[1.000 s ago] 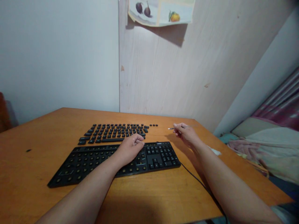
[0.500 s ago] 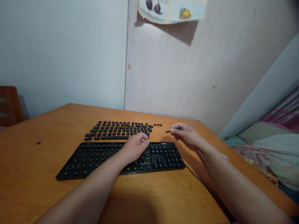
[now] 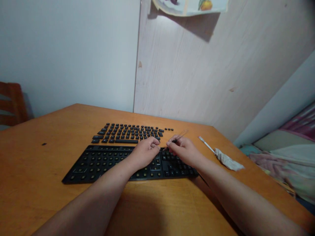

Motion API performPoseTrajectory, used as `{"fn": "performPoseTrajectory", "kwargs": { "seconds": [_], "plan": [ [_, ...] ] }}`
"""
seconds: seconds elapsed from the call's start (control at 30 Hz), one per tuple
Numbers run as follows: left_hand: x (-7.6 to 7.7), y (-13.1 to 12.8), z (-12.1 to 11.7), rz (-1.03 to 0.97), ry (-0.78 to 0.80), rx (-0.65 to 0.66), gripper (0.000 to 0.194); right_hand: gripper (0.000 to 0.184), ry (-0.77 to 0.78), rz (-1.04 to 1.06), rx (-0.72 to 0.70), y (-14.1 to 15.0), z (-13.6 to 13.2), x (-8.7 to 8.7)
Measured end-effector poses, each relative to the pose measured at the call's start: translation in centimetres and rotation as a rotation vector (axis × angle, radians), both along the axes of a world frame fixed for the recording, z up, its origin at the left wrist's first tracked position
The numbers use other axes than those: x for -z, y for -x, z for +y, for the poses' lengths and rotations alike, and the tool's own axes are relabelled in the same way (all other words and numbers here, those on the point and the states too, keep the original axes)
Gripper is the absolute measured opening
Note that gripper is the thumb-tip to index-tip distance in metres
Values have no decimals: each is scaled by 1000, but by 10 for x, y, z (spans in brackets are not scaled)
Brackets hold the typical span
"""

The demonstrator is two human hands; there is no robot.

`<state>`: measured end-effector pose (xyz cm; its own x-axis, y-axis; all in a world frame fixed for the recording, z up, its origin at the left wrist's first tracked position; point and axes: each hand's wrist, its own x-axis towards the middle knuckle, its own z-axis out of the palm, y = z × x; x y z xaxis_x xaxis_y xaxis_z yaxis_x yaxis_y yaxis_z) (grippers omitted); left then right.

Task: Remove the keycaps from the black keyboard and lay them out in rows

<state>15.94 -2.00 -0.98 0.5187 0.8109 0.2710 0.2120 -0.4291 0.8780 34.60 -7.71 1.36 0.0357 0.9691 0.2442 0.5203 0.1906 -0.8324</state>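
A black keyboard [image 3: 105,175] lies on the wooden table, most of its left part stripped of keycaps and the right-hand pad still capped. My left hand [image 3: 145,152] rests over its middle, fingers curled near the top edge; whatever they enclose is hidden. Just to the right, my right hand [image 3: 182,149] pinches a wire keycap puller [image 3: 183,132] with a dark middle and thin loops sticking up past the fingers. Its lower end is over the upper right keys, mostly covered by the fingers. Behind the keyboard, the loose keycaps [image 3: 128,132] are laid out in rows.
On the right of the table [image 3: 152,209] lie a thin white-handled brush [image 3: 206,144] and a crumpled pale cloth [image 3: 227,160]. One small dark piece [image 3: 44,144] sits alone at the left. A wooden chair [image 3: 14,101] stands beyond the left edge, a wall behind.
My right hand has come left and down onto the keyboard's upper right with the puller, uncovering the brush and cloth. The left hand keeps its place. The view has shifted slightly.
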Motion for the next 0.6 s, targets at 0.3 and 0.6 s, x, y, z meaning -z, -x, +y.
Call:
{"fn": "performPoseTrajectory", "kwargs": {
  "seconds": [0.3, 0.6],
  "plan": [
    [2, -1, 1, -3, -18, -2, 13, 18, -2, -33, 25, 0, -2, 14],
    [1, -1, 0, 26, -30, -14, 14, 19, -3, -98, 53, 6, -4, 12]
  ]
}}
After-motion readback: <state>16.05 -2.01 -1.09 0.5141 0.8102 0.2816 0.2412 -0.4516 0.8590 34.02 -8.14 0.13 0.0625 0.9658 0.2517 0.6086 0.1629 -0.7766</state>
